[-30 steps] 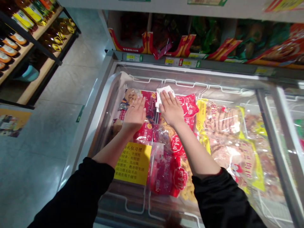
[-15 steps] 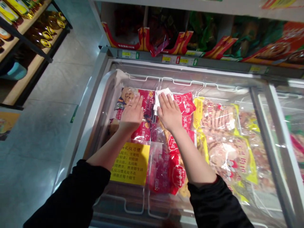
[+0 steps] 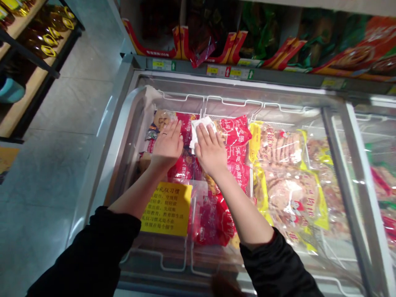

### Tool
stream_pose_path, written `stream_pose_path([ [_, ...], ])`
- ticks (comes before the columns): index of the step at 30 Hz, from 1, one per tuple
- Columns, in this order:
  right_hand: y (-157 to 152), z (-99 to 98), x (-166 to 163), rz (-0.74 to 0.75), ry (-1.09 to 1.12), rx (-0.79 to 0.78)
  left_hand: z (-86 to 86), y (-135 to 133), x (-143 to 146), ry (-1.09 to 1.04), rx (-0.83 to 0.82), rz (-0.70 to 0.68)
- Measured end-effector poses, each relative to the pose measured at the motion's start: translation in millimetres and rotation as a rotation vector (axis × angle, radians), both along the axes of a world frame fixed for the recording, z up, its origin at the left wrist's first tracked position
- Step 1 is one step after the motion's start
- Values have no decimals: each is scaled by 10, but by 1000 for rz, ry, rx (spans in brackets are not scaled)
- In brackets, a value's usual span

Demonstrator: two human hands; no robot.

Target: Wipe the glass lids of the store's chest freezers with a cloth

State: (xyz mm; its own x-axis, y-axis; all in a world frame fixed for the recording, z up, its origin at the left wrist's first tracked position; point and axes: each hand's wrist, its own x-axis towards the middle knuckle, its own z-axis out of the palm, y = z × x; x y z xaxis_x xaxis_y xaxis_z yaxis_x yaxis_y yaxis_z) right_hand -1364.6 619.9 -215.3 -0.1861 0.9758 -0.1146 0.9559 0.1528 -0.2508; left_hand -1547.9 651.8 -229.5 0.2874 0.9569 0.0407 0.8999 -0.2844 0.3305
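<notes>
My right hand (image 3: 210, 147) holds a folded white cloth (image 3: 198, 123) under its fingers and presses it against the clear freezer lid (image 3: 247, 264). The cloth's far and left edges stick out past the fingertips. Just to the left, my left hand (image 3: 168, 143) rests on the lid with its fingers stretched out and nothing in it; a ring shows on one finger. Beneath the lid, red food bags (image 3: 235, 130) lie under and beside both hands. A yellow notice (image 3: 167, 210) with printed lines sits nearer to me, below my left forearm.
Yellow-edged bags of meat slices (image 3: 292, 198) fill the basket on the right. The freezer's metal frame (image 3: 371, 198) crosses there. Behind stands a shelf with red-edged boxes (image 3: 154, 51) and price tags. At left, a wooden rack (image 3: 34, 90) holds bottles above the tiled floor (image 3: 74, 115).
My right hand and the cloth have moved left across the lid, closer to my left hand. The view has shifted slightly; my left hand stays on nearly the same spot.
</notes>
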Motion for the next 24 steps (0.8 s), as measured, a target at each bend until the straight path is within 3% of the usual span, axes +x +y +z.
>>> stream_pose_path([
  [3, 356, -21, 74, 28, 28, -12, 16, 10, -4, 13, -19, -3],
  [6, 559, -31, 396, -66, 35, -34, 56, 3, 4, 22, -24, -3],
  [8, 464, -28, 609, -141, 26, -36, 75, -4, 10, 17, -16, 1],
  [11, 55, -13, 739, -176, -3, -28, 77, -9, 13, 14, -8, 4],
  [14, -298, -13, 629, -89, -30, -1, 64, -5, 12, 15, -3, 7],
  [16, -322, -28, 519, -17, -40, 0, 66, -6, 17, 20, 1, 10],
  [21, 196, -53, 615, 92, -8, -17, 171, -42, 85, 75, -10, 13],
  [24, 351, -25, 945, -3, -35, -68, 260, -94, 198, 105, -11, 30],
])
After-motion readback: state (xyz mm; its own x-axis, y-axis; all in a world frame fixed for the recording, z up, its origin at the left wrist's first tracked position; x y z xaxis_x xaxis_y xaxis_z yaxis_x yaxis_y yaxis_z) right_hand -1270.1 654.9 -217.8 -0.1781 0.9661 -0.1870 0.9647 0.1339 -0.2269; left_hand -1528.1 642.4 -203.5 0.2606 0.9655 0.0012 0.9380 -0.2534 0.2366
